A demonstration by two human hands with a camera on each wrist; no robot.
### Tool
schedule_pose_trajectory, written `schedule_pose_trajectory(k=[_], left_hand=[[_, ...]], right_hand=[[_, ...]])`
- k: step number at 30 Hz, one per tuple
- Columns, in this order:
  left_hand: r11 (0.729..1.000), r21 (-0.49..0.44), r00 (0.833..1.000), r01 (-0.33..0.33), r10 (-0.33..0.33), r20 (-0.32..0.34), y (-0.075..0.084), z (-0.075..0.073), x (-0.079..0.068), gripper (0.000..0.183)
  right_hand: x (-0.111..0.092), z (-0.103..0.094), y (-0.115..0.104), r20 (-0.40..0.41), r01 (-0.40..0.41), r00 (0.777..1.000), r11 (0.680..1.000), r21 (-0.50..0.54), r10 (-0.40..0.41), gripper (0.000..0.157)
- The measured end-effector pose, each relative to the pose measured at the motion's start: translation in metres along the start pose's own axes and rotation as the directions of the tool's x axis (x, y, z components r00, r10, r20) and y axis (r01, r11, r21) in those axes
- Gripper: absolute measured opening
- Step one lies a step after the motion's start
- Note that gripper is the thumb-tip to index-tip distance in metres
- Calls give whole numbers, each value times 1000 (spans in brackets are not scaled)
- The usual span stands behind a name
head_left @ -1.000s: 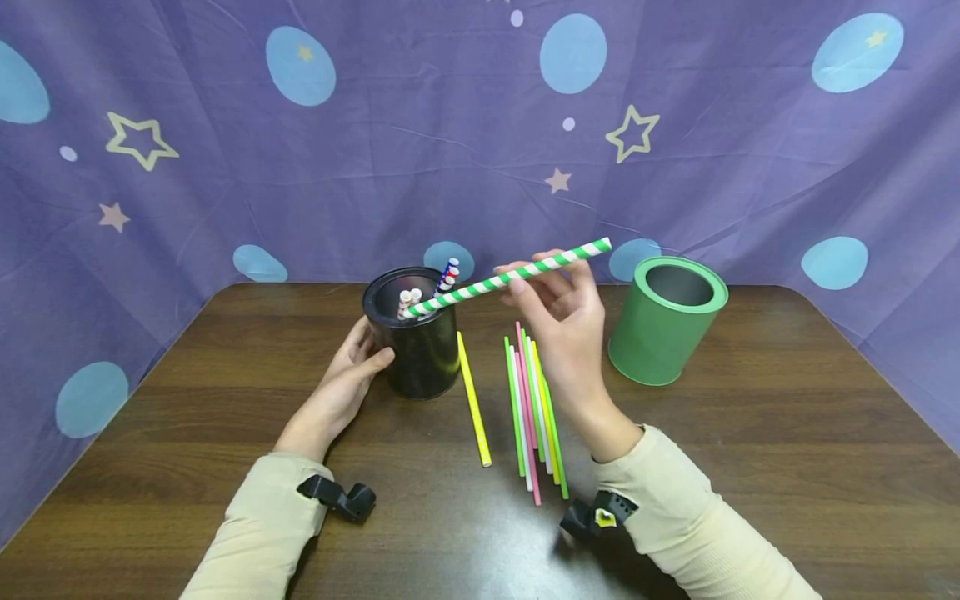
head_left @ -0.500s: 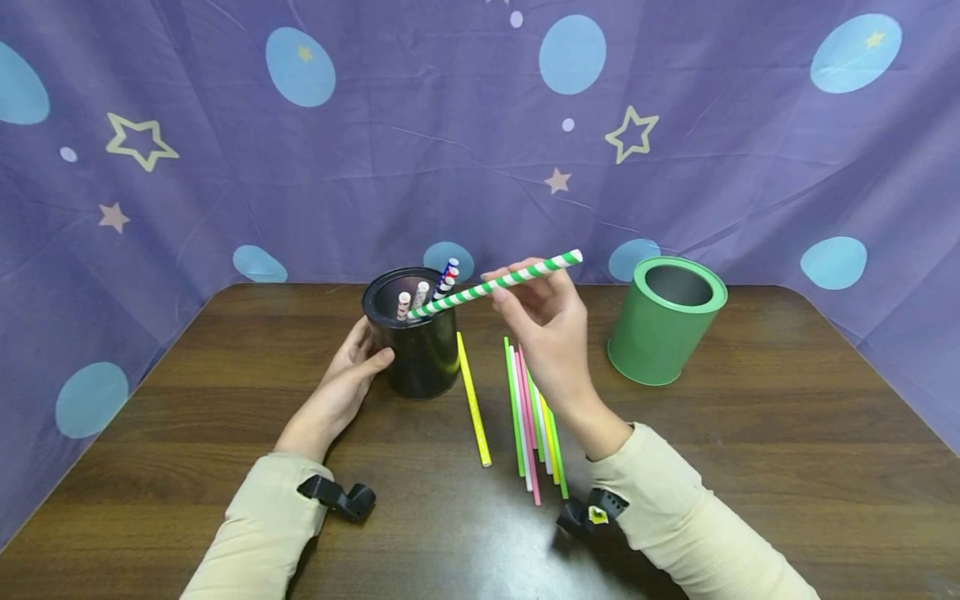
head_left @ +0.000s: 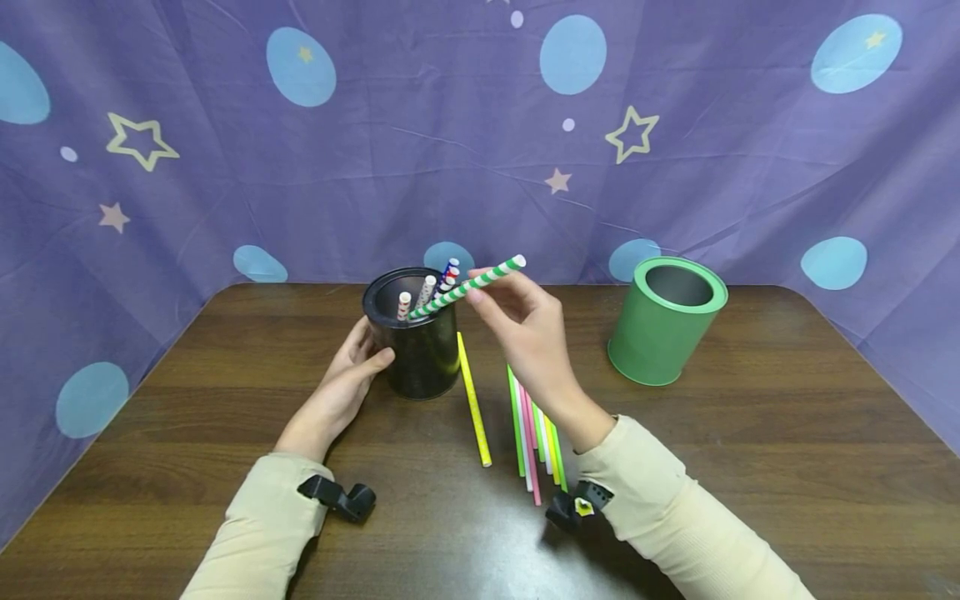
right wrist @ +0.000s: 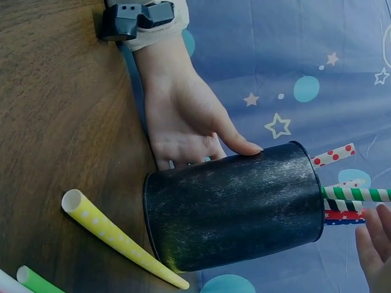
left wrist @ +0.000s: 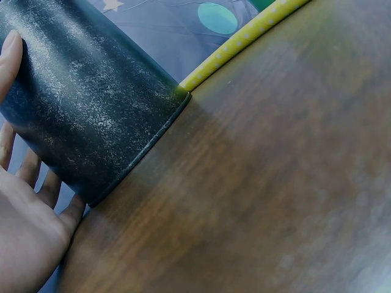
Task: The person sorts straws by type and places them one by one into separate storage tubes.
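In the head view, the left hand [head_left: 339,383] grasps the left side of an upright black can [head_left: 422,362] standing on the table [head_left: 187,433]. The right hand [head_left: 532,337] pinches a green-striped straw [head_left: 459,292] partway up; its lower end is hidden inside the can's mouth and the rest leans up to the right. It looks like paper: light, fairly stiff, likely to dent if squeezed, so a loose fingertip pinch near mid-length should suit. A yellow straw [head_left: 474,400] lies just right of the can, a bundle of thin straws [head_left: 531,437] farther right, then a green can [head_left: 660,337].

In the left wrist view, the thumb [left wrist: 9,58] rests on the black can's wall. The wall looks rigid and perhaps slippery; the side is a sound place to steady it.

In the right wrist view, the green-striped straw leaves the mouth beside a red-dotted straw [right wrist: 333,156]; the frame edge cuts off the right-hand pinch.
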State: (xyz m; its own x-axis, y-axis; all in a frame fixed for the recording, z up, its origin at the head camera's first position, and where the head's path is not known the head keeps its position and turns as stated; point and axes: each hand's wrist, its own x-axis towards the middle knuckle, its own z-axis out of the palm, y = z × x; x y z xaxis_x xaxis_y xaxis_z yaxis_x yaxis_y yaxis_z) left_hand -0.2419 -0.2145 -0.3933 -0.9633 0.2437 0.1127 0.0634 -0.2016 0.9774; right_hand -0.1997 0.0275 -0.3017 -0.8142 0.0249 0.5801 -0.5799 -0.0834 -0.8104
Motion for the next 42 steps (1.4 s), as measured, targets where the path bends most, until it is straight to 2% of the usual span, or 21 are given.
schedule_pose_trajectory(k=[12, 30, 36, 42], left_hand=[[1000, 0, 1000, 3, -3, -1, 0, 0, 0, 84], [1000, -13, 1000, -24, 24, 2, -2, 0, 0, 84], [1000, -14, 1000, -24, 24, -5, -2, 1, -1, 84], [1000, -17, 1000, -26, 26, -5, -1, 1, 0, 87]], right_hand=[[3, 6, 6, 56, -35, 998, 999, -3, 35, 20], [1, 0, 14, 44, -47, 998, 991, -122, 53, 22], [0, -3, 18, 36, -115, 992, 978, -171, 123, 21], [-3, -6, 25, 47, -230, 969, 956, -181, 242, 20]])
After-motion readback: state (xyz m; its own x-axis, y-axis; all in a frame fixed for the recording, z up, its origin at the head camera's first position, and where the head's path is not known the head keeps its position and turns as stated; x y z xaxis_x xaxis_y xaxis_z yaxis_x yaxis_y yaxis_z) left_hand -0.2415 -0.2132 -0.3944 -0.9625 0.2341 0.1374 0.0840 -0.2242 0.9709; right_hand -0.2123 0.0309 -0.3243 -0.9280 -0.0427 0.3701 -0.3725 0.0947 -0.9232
